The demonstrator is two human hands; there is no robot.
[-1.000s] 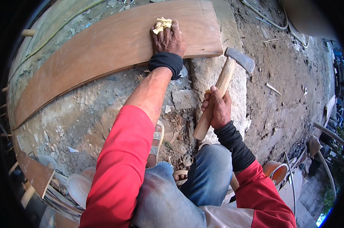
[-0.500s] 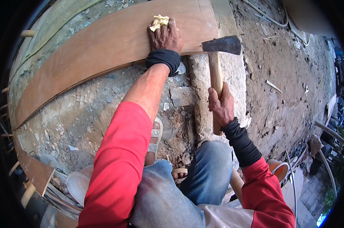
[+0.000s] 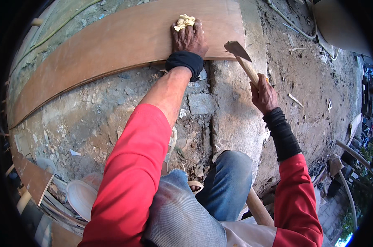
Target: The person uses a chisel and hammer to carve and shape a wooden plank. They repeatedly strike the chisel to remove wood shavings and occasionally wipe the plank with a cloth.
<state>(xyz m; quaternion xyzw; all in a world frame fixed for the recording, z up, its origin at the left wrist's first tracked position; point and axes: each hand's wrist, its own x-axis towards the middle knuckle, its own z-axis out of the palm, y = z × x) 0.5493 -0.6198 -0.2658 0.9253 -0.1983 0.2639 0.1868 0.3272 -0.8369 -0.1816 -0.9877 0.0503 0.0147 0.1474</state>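
Observation:
My left hand (image 3: 190, 40) presses down on a long, thin brown wooden board (image 3: 112, 45), its fingers stretched out toward the far side. A knotted strip of pale yellow cloth (image 3: 184, 22) is wrapped about the fingertips. Off the board's right end, my right hand (image 3: 264, 94) grips the wooden handle of a hatchet (image 3: 247, 68). The hatchet is raised and tilted, and its dark head points up and left, close to the board's near right corner. Black bands cover both wrists.
A pale stone kerb (image 3: 232, 111) runs under the board's right end. Rubble and dirt (image 3: 112, 101) lie on the ground. A white bucket (image 3: 81, 197) and a wood offcut (image 3: 32, 177) are at lower left; a hose (image 3: 291, 22) curves at the far right.
The hatchet has moved right and up off the board's edge, its head now turned toward the upper left. My left hand stays on the board. The whole view has shifted slightly.

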